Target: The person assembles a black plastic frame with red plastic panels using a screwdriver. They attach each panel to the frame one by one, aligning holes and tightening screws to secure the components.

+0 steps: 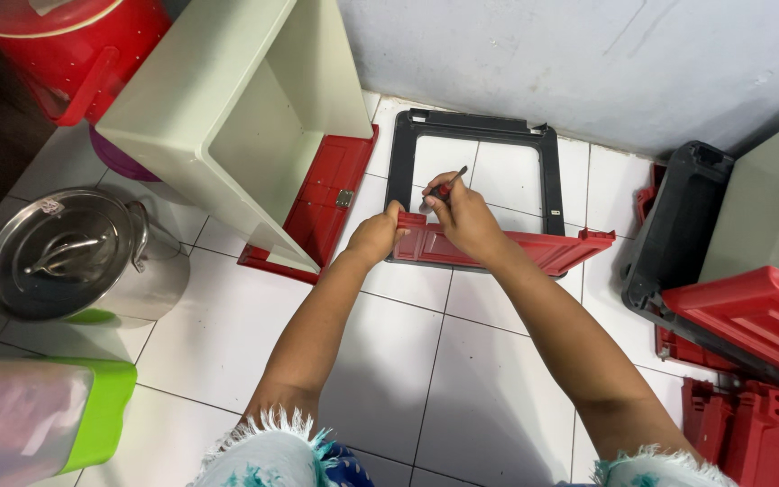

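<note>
Hands at work: your left hand (377, 236) clamps the red panel's (534, 248) end, while your right hand (462, 216) pinches a screwdriver (444, 188) closed.

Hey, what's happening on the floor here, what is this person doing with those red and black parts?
A person works over a white tiled floor. The left hand steadies a red plastic panel that lies across a black rectangular frame. The right hand holds a small red-handled screwdriver at the panel's left end. A cream plastic bin lies tipped nearby, a steel pot stands to the left, and more red and black parts are piled on the right.
</note>
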